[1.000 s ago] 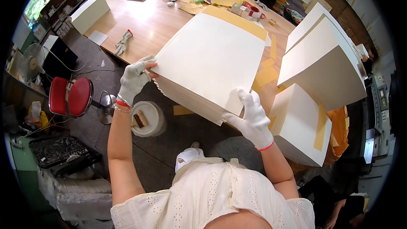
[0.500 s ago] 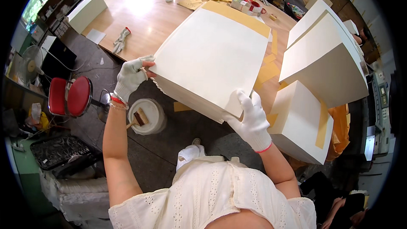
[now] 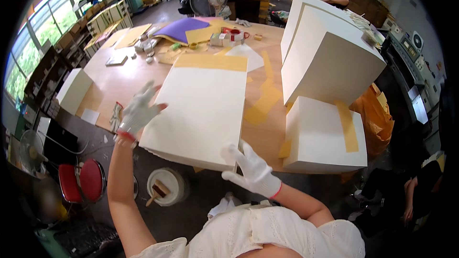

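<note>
A large cream rectangular board stack point(image 3: 203, 112) with a yellow strip along its far end is laid at the near edge of the wooden bench point(image 3: 129, 83). Its left edge is touched by the white-gloved left hand point(image 3: 137, 112), fingers spread open; its near right corner is met by the open, gloved right hand point(image 3: 252, 169).

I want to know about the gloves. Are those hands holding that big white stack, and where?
The right hand touches the stack of cream paper sheets at its near right corner. The left hand is open at the left edge. No firm grasp shows.
</note>
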`<act>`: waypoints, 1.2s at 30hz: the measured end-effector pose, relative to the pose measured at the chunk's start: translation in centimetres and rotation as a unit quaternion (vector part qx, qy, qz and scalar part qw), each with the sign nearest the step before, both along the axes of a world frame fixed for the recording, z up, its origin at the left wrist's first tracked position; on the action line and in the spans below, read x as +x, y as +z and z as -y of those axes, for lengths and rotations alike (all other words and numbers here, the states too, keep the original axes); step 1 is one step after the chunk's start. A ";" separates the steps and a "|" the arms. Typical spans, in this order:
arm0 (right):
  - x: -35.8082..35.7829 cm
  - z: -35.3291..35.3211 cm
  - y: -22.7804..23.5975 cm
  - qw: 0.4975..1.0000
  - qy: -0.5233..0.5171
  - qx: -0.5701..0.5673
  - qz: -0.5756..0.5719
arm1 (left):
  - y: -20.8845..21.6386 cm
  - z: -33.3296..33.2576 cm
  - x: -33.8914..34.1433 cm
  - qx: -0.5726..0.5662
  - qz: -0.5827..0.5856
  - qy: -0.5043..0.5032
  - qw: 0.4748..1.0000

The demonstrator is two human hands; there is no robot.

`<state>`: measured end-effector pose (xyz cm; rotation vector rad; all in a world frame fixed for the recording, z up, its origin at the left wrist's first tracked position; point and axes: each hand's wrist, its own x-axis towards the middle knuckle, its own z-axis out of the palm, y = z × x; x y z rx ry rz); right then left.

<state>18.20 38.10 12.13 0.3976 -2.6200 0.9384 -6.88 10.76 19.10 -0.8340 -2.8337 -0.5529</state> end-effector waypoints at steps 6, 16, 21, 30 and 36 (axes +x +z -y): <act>5.3 -2.7 -2.6 0.993 -0.059 -0.102 0.024 | -1.5 -11.9 -12.1 -0.170 -0.016 0.048 0.984; 16.8 -7.6 -6.3 0.924 -0.351 -0.111 0.102 | -2.8 -19.9 -26.6 -0.178 -0.135 0.009 0.975; 20.0 -11.2 -6.2 0.918 -0.351 -0.120 0.141 | 1.9 -28.7 -15.4 0.014 0.001 -0.169 0.985; 25.5 -20.5 -7.3 0.917 -0.365 -0.152 0.044 | -2.4 -45.5 19.8 -0.027 0.045 -0.557 0.829; 30.2 -23.9 -7.9 0.910 -0.342 -0.210 0.108 | -12.3 -58.6 27.4 -0.183 -0.087 -0.468 0.860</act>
